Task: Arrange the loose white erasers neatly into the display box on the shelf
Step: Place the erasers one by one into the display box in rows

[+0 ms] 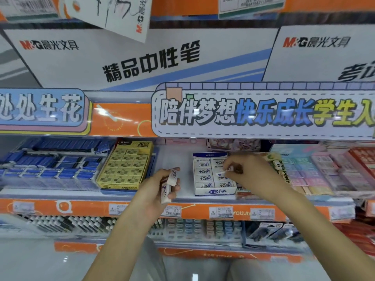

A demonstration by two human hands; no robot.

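I am looking at a stationery shelf [182,195] with an orange price strip along its front. The white display box [213,191] sits near its middle, rows of erasers [203,171] packed inside. My left hand [156,189] is closed around a few loose erasers [169,185], held just left of the box. My right hand [249,175] reaches over the box, fingertips pinched on something small; I cannot tell what.

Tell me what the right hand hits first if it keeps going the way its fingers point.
Probably the white erasers in the display box: the right hand points left and down over them, though depth is unclear.
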